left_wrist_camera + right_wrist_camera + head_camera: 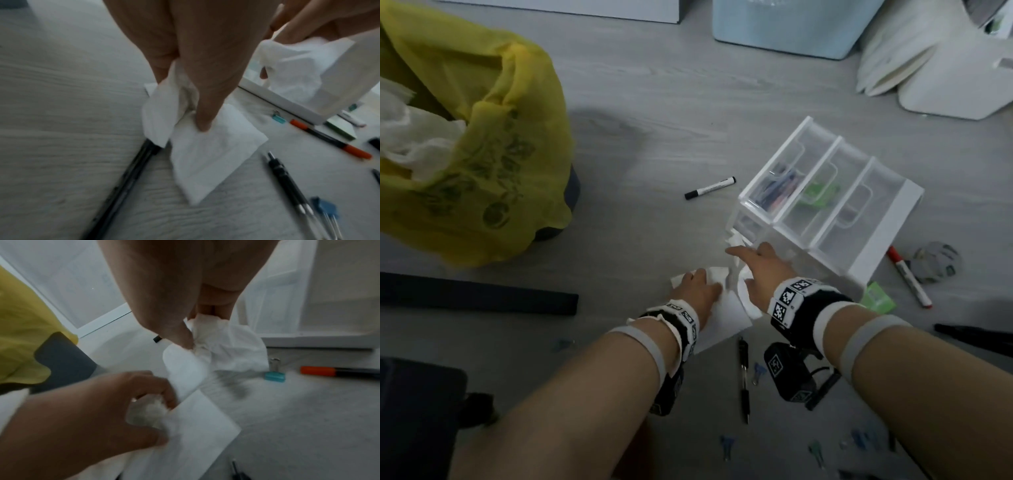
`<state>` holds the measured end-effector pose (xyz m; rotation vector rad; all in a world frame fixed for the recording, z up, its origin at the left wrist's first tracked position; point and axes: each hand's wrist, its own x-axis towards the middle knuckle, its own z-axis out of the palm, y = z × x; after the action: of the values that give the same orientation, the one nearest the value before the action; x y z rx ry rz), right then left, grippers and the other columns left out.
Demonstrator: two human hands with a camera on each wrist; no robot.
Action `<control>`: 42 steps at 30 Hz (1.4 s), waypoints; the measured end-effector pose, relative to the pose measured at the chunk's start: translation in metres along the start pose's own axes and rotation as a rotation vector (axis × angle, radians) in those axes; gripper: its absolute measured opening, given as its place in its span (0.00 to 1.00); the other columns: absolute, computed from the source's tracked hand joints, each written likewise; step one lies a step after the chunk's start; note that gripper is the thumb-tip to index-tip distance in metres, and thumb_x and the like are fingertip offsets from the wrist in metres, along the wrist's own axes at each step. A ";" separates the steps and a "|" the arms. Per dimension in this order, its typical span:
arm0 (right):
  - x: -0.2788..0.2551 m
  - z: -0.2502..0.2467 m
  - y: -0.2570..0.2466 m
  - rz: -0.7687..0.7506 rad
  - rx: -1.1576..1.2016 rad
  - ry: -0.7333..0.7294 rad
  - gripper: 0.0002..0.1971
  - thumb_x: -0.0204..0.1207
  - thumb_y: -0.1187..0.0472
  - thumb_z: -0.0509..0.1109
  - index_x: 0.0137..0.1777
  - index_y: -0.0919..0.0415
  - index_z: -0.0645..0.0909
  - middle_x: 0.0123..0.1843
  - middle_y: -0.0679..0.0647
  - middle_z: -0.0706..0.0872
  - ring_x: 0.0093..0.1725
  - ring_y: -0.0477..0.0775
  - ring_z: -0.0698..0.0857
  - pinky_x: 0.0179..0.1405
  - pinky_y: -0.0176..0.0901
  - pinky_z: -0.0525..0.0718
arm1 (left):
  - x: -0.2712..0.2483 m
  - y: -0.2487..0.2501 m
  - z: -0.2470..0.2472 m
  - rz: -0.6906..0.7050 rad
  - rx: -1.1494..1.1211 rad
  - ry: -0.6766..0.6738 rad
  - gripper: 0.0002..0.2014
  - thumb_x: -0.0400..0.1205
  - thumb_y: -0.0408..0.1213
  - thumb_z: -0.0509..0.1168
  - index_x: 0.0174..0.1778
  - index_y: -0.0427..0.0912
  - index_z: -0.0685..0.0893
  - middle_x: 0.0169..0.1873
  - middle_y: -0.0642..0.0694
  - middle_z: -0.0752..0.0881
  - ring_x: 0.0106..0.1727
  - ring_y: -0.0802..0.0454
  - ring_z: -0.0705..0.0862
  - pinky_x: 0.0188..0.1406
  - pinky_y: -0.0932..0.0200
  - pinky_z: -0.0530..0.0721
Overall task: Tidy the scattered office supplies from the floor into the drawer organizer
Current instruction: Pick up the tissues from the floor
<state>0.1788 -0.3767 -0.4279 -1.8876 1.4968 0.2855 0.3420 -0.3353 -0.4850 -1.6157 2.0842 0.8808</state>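
On the grey floor, front of the organizer: both hands work on white tissue.
Left hand: fingers curled, pinching a bunched part of the flat tissue sheet — thumb and fingertips close together on it, seen in the left wrist view.
Right hand: fingers pinch a crumpled tissue wad just beside the organizer's near corner; thumb pressed against it in the right wrist view.
Tissue pos.: sheet lies on the floor under the left hand, the wad is lifted a bit above it; if both are one piece, I cannot tell.
Drawer organizer: clear plastic w/ white frame, lying on the floor to the right of the hands; three compartments face up. Left one has pens, middle one has smth green, right one — contents not clear.
Black-cap marker: on the floor, left of the organizer, apart from it.
Red marker: on the floor, right of the organizer.
Green sticky pad: near the organizer's near-right corner.
Black pen: on the floor between the two forearms.
Binder clips: small blue ones scattered near, e.g. one just beside the pen.
Yellow bag: at the left, w/ white tissue inside its opening.
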 end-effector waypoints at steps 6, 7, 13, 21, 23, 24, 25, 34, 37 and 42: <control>0.037 0.009 -0.006 0.083 -0.060 -0.123 0.42 0.75 0.68 0.68 0.85 0.44 0.55 0.84 0.56 0.53 0.78 0.60 0.70 0.75 0.53 0.75 | -0.006 -0.029 -0.016 -0.107 -0.355 0.111 0.10 0.77 0.37 0.66 0.53 0.43 0.86 0.56 0.41 0.82 0.55 0.41 0.83 0.51 0.59 0.78; 0.042 0.011 -0.006 0.088 -0.097 -0.125 0.41 0.75 0.67 0.69 0.85 0.48 0.55 0.85 0.56 0.52 0.80 0.60 0.68 0.76 0.54 0.73 | -0.009 -0.034 -0.021 -0.136 -0.438 0.133 0.08 0.76 0.38 0.67 0.50 0.44 0.85 0.52 0.43 0.83 0.51 0.44 0.83 0.46 0.61 0.77; 0.053 0.017 -0.010 0.089 -0.166 -0.099 0.38 0.74 0.61 0.69 0.83 0.63 0.59 0.85 0.54 0.56 0.81 0.59 0.67 0.78 0.52 0.70 | -0.017 -0.063 -0.025 -0.255 -0.687 0.186 0.08 0.75 0.35 0.68 0.42 0.49 0.75 0.45 0.45 0.82 0.42 0.45 0.80 0.35 0.59 0.74; 0.018 0.007 -0.017 -0.002 0.252 0.179 0.19 0.79 0.66 0.64 0.70 0.57 0.80 0.71 0.55 0.78 0.68 0.56 0.80 0.69 0.41 0.75 | -0.012 -0.043 -0.040 -0.053 -0.855 0.194 0.43 0.75 0.29 0.67 0.81 0.65 0.59 0.49 0.46 0.82 0.48 0.44 0.84 0.50 0.58 0.82; 0.006 -0.010 -0.019 0.009 0.412 0.282 0.18 0.79 0.66 0.64 0.66 0.52 0.81 0.63 0.52 0.83 0.61 0.54 0.84 0.61 0.41 0.81 | -0.012 -0.026 -0.057 0.044 -0.842 0.196 0.41 0.76 0.25 0.68 0.83 0.58 0.62 0.60 0.46 0.81 0.55 0.48 0.82 0.54 0.66 0.78; 0.002 -0.019 -0.021 0.015 0.468 0.316 0.16 0.78 0.66 0.65 0.62 0.50 0.81 0.58 0.49 0.85 0.55 0.51 0.86 0.54 0.39 0.83 | -0.012 -0.019 -0.067 0.077 -0.835 0.218 0.37 0.77 0.24 0.68 0.82 0.52 0.68 0.64 0.48 0.80 0.58 0.50 0.81 0.55 0.70 0.74; -0.003 -0.028 -0.023 0.022 0.519 0.337 0.14 0.78 0.65 0.66 0.59 0.48 0.80 0.53 0.47 0.86 0.50 0.48 0.86 0.47 0.36 0.83 | -0.012 -0.011 -0.078 0.093 -0.830 0.237 0.32 0.78 0.24 0.68 0.79 0.47 0.74 0.66 0.49 0.80 0.61 0.52 0.80 0.55 0.72 0.72; -0.043 -0.099 -0.028 0.025 0.677 0.537 0.06 0.70 0.61 0.75 0.40 0.49 0.81 0.42 0.49 0.88 0.44 0.50 0.87 0.45 0.43 0.87 | -0.042 0.057 -0.156 0.088 -1.536 0.004 0.14 0.83 0.29 0.61 0.63 0.29 0.83 0.49 0.34 0.88 0.48 0.41 0.87 0.52 0.51 0.83; -0.053 -0.119 -0.020 0.059 0.733 0.553 0.05 0.71 0.59 0.76 0.37 0.50 0.84 0.39 0.50 0.90 0.42 0.52 0.90 0.46 0.49 0.89 | -0.051 0.073 -0.177 0.113 -1.520 0.032 0.17 0.81 0.25 0.64 0.66 0.28 0.81 0.55 0.31 0.87 0.55 0.38 0.87 0.59 0.45 0.84; -0.065 -0.153 -0.024 0.001 0.862 0.523 0.09 0.79 0.60 0.69 0.46 0.53 0.92 0.43 0.46 0.92 0.46 0.52 0.91 0.53 0.51 0.90 | -0.061 0.066 -0.206 0.035 -1.194 0.312 0.23 0.63 0.43 0.81 0.53 0.43 0.91 0.49 0.38 0.92 0.54 0.36 0.90 0.59 0.36 0.87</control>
<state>0.1438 -0.4226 -0.2702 -1.2804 1.5731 -0.7977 0.3145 -0.4182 -0.2774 -2.3322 1.7969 2.2785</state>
